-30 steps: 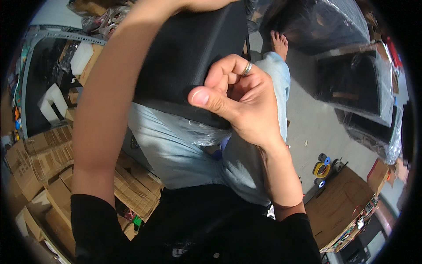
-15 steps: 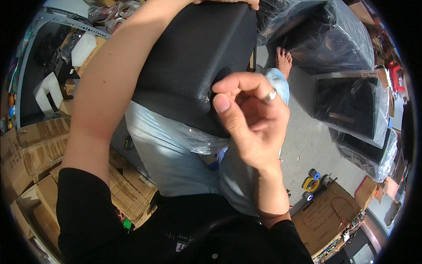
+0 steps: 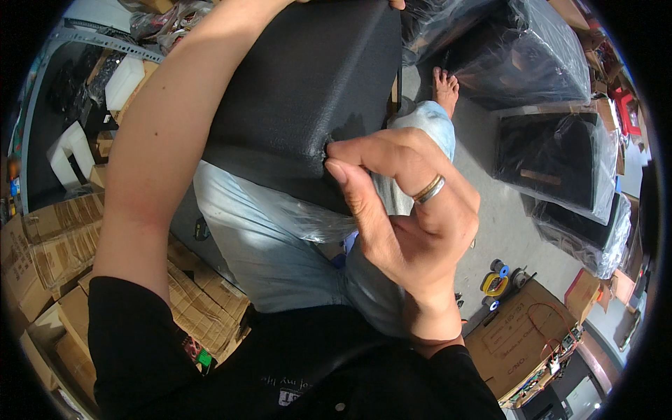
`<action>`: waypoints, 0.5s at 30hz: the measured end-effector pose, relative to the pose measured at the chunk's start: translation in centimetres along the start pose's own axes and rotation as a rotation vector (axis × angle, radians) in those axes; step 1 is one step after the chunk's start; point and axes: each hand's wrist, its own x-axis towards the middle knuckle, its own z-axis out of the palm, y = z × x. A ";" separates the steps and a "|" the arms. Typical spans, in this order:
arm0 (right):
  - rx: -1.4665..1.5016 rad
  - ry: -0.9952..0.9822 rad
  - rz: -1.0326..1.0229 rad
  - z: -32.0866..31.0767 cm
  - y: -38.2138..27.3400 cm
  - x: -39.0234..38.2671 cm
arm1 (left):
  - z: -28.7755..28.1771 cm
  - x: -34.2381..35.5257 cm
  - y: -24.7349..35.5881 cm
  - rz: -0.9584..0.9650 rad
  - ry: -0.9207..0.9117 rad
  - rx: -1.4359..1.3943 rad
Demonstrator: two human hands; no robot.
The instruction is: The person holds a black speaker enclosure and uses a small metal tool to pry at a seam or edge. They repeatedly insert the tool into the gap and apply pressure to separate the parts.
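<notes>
A black textured box rests over my jeans, with clear plastic beneath it. My left forearm reaches up along its left side, and my left hand, mostly cut off by the frame's top edge, grips its far edge. My right hand, with a ring on one finger, is pinched at a scuffed spot on the box's near right corner; whatever is between the fingertips is too small to make out.
Plastic-wrapped black boxes stand along the right beside my bare foot. Cardboard piles up at the left below a metal rack. At the lower right lie wire spools and a cardboard panel with wires.
My right hand has moved down and then turned, its index finger stretching to the corner as thumb and finger close in there. My left hand stays at the far edge.
</notes>
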 end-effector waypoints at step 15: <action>0.648 -0.137 0.420 0.4 1.8 0.6 | 0.5 0.9 -0.5 -0.010 0.025 -0.005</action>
